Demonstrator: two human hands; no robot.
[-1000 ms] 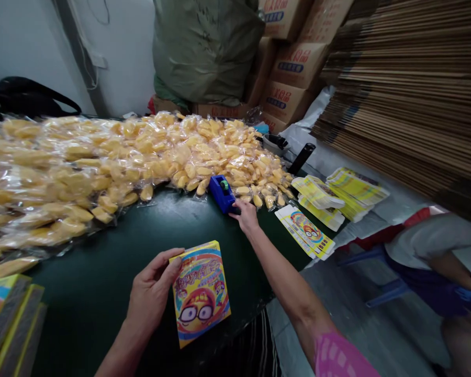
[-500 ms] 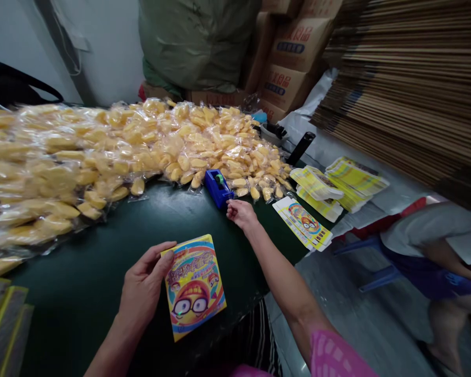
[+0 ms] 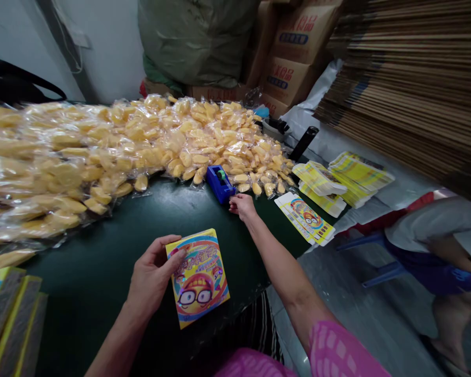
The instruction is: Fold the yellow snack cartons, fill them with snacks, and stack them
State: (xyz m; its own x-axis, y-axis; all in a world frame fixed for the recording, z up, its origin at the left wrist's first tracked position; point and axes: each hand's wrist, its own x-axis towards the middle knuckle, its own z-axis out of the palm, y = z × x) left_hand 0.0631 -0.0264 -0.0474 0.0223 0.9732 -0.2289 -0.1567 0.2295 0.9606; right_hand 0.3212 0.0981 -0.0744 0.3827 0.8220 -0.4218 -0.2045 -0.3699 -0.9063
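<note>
In the head view my left hand point(image 3: 155, 272) grips a yellow printed box point(image 3: 204, 298) by its upper left corner, thumb on the front. A cartoon face in glasses covers that front, tilted over the dark green table point(image 3: 141, 230). My right hand point(image 3: 243, 205) reaches forward to the cutter end of a blue tape dispenser point(image 3: 219, 184). Its fingertips are pinched there on what looks like the end of the tape; the strip itself is barely visible. A green-cored roll sits in the dispenser.
Many clear-wrapped yellow pieces point(image 3: 113, 152) heap across the back. Flat printed cartons point(image 3: 308, 217) lie at right, beside more stacks point(image 3: 357, 178). Upright boxes point(image 3: 13, 319) stand at lower left. A black cylinder point(image 3: 304, 143) is behind; a seated person point(image 3: 447, 235) is at right.
The view has shifted slightly. My left hand and the box appear a little farther right and higher. My right hand stays at the dispenser's cutter end, fingers still pinched.
</note>
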